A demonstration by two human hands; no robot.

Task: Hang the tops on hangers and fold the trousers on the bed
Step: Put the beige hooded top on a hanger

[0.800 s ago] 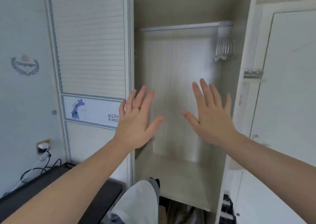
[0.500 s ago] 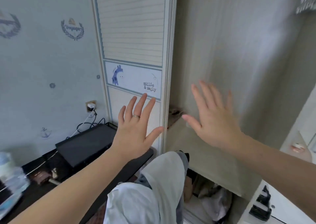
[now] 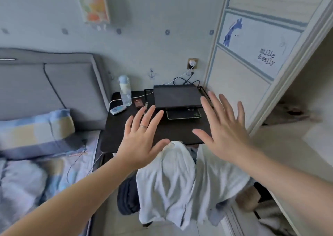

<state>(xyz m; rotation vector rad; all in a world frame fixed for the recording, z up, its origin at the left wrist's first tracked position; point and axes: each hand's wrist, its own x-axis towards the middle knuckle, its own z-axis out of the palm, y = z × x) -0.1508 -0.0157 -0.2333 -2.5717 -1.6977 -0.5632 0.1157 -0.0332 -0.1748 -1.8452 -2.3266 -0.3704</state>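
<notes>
A pile of clothes sits just below my hands: a pale white-blue top [image 3: 180, 180] lies draped over it, with a dark navy garment [image 3: 127, 198] showing at its left side. My left hand [image 3: 142, 140] is held out flat above the pile's left edge, fingers spread, a ring on one finger, holding nothing. Above the pile's right side my right hand [image 3: 223, 127] is spread the same way and is also empty. The bed [image 3: 54, 167] with blue checked bedding lies to the left. No hangers are in view.
A black bedside table [image 3: 115, 133] stands ahead with a closed laptop [image 3: 177, 96], a water bottle [image 3: 125, 90] and cables. A checked pillow [image 3: 36, 127] leans on the grey headboard [image 3: 54, 84]. The wardrobe's sliding door [image 3: 252, 55] and open compartment are at right.
The view has swung down and left from the open wardrobe to the bedside table, bed and clothes pile. Both hands stay spread and empty in front of me.
</notes>
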